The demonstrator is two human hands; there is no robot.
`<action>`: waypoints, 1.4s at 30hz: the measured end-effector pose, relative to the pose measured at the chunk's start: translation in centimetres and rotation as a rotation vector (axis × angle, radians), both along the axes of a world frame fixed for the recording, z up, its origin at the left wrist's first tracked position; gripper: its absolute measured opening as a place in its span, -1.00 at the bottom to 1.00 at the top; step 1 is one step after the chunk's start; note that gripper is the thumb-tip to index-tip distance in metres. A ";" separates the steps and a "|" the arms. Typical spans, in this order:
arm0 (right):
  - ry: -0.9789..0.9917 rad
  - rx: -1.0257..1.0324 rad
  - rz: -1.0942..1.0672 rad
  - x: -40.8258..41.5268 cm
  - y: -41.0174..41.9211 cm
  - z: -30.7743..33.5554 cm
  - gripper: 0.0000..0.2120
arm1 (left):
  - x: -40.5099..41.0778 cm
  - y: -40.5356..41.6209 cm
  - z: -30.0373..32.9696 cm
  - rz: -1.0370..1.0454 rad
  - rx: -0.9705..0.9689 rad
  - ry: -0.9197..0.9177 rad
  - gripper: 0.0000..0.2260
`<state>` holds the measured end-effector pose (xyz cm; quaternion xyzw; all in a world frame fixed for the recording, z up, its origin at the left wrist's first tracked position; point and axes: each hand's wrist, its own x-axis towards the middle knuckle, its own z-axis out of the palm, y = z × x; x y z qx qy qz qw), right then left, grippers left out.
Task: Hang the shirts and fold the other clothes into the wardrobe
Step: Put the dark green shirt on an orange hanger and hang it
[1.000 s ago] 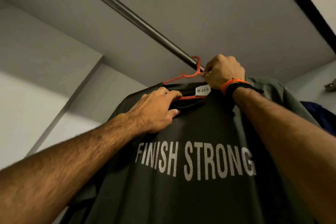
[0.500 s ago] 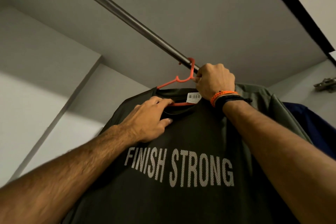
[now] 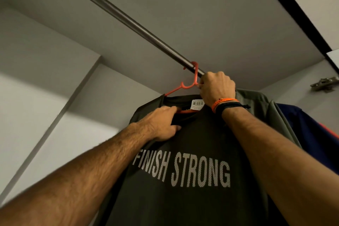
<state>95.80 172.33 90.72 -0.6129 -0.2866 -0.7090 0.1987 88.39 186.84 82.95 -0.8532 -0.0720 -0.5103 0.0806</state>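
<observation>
The rail (image 3: 117, 12) running from the upper left toward the centre of the frame is smooth metal with a dull sheen, and the orange hanger (image 3: 189, 84) hooked over it looks like smooth plastic. The dark T-shirt (image 3: 201, 134) in the lower centre is matt cloth, its pale lettering (image 3: 181, 169) printed in a fine dotted texture, with a white paper tag (image 3: 197, 103) at the collar. At the right edge, the hinge (image 3: 323, 84) is dull metal, and the wardrobe panels (image 3: 211, 5) are matt and smooth.

The orange hanger (image 3: 190, 80) hook now sits over the rail (image 3: 117, 13).
</observation>
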 end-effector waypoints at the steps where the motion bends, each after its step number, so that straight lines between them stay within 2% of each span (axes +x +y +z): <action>1: -0.002 -0.008 0.000 0.0 -0.1 -0.1 -0.80 | 0.0 0.0 -0.2 -0.004 0.003 -0.005 -0.48; 8: -0.003 -0.096 -0.074 -0.9 -0.5 -0.7 -0.84 | -0.6 -0.2 -0.5 -0.023 -0.002 -0.010 -0.46; 13: -0.054 -0.134 -0.138 -0.2 -1.0 -1.3 -0.76 | -0.6 -0.6 -0.7 -0.010 -0.006 -0.011 -0.42; 17: -0.023 -0.133 -0.210 0.4 -1.6 -0.9 -0.72 | 0.2 -1.4 -0.4 0.005 -0.059 0.042 -0.51; 21: -0.013 -0.129 -0.166 1.4 -2.3 -0.8 -0.73 | 1.4 -2.1 -0.6 -0.002 -0.121 0.109 -0.52; 28: -0.033 -0.171 -0.182 1.1 -2.4 -1.7 -0.75 | 2.1 -2.1 -1.1 -0.020 -0.142 0.078 -0.44; 33: 0.017 -0.246 -0.223 1.3 -2.4 -2.6 -0.58 | 1.9 -2.4 -1.7 -0.038 -0.152 0.073 -0.42; 38: -0.001 -0.268 -0.143 1.5 -3.2 -4.0 -0.46 | 1.2 -2.8 -2.6 -0.041 -0.157 -0.006 -0.39; 42: -0.041 -0.282 -0.043 -0.1 -4.4 -6.2 -0.48 | -0.4 -4.1 -4.5 -0.072 -0.169 -0.109 -0.39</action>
